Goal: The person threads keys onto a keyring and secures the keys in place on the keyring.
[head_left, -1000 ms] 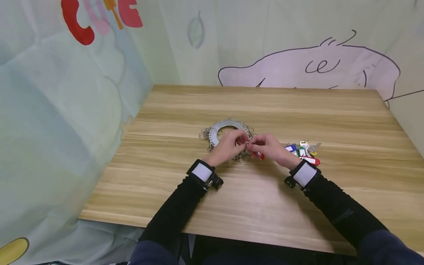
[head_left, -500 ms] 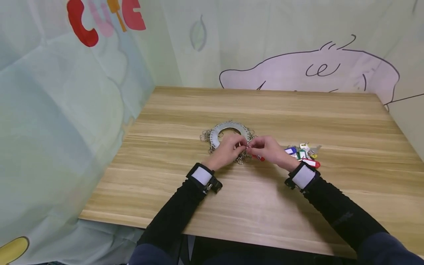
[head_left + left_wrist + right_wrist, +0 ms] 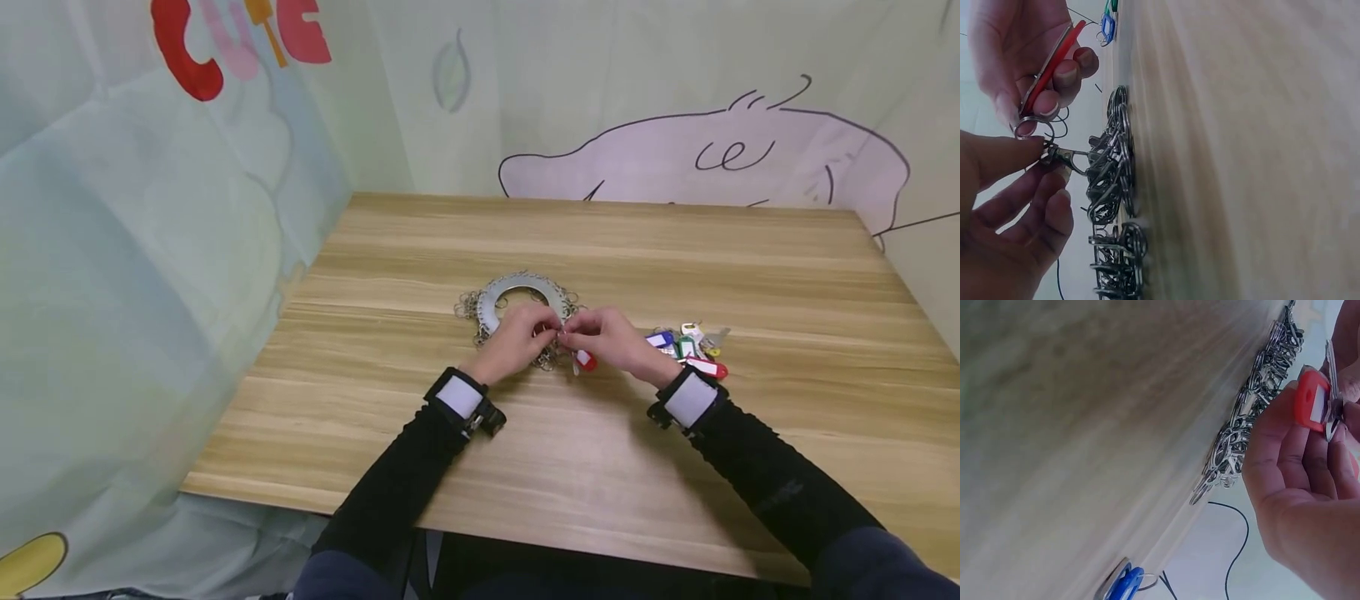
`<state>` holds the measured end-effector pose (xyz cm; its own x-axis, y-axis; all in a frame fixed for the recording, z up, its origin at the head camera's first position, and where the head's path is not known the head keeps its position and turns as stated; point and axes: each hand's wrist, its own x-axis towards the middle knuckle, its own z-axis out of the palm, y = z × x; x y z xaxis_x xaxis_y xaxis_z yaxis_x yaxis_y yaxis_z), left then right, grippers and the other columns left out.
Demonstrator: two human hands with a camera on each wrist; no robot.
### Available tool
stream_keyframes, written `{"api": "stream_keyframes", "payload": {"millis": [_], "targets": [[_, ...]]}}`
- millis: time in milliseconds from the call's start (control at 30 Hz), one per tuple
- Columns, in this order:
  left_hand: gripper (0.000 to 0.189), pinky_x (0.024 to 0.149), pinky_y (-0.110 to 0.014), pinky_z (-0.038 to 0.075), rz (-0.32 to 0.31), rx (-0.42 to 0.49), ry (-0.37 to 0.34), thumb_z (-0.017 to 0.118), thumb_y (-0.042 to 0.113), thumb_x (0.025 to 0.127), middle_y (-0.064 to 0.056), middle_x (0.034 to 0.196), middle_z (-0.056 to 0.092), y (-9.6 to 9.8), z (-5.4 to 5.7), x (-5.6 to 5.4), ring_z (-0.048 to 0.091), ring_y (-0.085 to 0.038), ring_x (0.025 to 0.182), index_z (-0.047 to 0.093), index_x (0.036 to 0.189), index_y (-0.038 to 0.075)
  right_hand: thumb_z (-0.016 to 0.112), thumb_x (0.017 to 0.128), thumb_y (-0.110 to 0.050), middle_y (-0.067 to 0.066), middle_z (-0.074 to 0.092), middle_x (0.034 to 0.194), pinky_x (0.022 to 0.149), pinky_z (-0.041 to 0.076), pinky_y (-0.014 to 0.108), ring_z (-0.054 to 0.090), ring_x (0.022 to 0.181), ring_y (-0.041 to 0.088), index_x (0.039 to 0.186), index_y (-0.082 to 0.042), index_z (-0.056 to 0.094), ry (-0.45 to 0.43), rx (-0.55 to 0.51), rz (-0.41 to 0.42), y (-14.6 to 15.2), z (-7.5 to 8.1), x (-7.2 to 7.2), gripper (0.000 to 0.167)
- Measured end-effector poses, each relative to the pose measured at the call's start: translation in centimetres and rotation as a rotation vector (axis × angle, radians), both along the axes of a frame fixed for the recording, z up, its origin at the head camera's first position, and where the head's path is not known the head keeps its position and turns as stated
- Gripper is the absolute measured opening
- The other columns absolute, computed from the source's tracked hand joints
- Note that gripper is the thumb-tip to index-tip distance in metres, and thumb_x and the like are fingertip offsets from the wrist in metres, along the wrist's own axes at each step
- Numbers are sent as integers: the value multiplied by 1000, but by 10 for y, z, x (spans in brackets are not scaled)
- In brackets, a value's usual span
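Note:
A flat silver metal ring plate (image 3: 490, 307), hung round with many small hooks and rings, lies mid-table. At its near right side my left hand (image 3: 513, 342) pinches a small metal clasp (image 3: 1057, 154) linked to that bunch. My right hand (image 3: 618, 342) faces it, fingertips almost meeting, and holds a split key ring (image 3: 1051, 127) by the clasp. From that ring hang a red key tag (image 3: 1308, 400) with a white label and a silver key (image 3: 1333, 394), both against the right fingers. Whether the key ring is hooked into the clasp I cannot tell.
Right of my right hand lies a small pile of keys and tags, among them a blue tag (image 3: 660, 339), a green tag (image 3: 686, 347) and another red tag (image 3: 707, 367). The wooden table (image 3: 420, 400) meets printed cloth hangings at its back and left.
Both hands stay almost in place, with the fingertips drawn a little closer together. Below the right hand, the held red tag has turned and its white label now shows in the head view.

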<state>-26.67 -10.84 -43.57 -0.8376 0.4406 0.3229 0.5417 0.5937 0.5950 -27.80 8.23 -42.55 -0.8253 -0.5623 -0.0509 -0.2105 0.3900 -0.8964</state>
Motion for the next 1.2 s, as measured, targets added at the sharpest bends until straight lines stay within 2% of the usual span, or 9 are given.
{"api": "stream_keyframes", "payload": {"millis": [133,500,733,933,1100,1200], "targets": [[8,80,-24,52,-2,31,-24,63,0,88,-7,93,71,0,0,1,64,-16,87,68,93,5,61,92,-8,21,72,100,72,51,18,69,87,15,101,4,68,7,-11,20,0,0,0,16],[8,76,-20,53,-5,90,-82,63,0,88,-10,95,72,1,3,3,66,-17,86,67,94,4,57,95,-9,22,72,99,68,49,18,66,81,5,104,5,69,-23,-33,38,3,3,1,20],[5,74,-17,53,-7,89,-39,64,0,87,-11,92,72,3,3,3,68,-18,83,67,91,2,57,95,-10,20,73,96,67,49,21,67,83,11,103,3,69,-42,-20,18,4,4,0,20],[6,74,-18,53,-6,76,-28,64,-1,87,-11,91,73,5,5,4,68,-18,84,68,90,2,60,93,-12,17,73,96,70,49,24,65,79,12,101,-1,69,17,38,-15,4,5,1,16],[6,74,-21,53,6,42,-9,64,-2,87,-10,89,73,5,7,4,68,-18,83,68,89,2,60,92,-9,20,73,102,77,52,25,71,92,25,102,1,60,26,34,-25,3,8,4,14],[7,74,-23,54,8,27,-2,64,-3,86,-10,89,73,6,8,4,68,-19,82,68,88,2,60,91,-6,23,72,102,72,54,22,71,95,29,99,1,57,64,27,-33,3,8,6,11]]}}
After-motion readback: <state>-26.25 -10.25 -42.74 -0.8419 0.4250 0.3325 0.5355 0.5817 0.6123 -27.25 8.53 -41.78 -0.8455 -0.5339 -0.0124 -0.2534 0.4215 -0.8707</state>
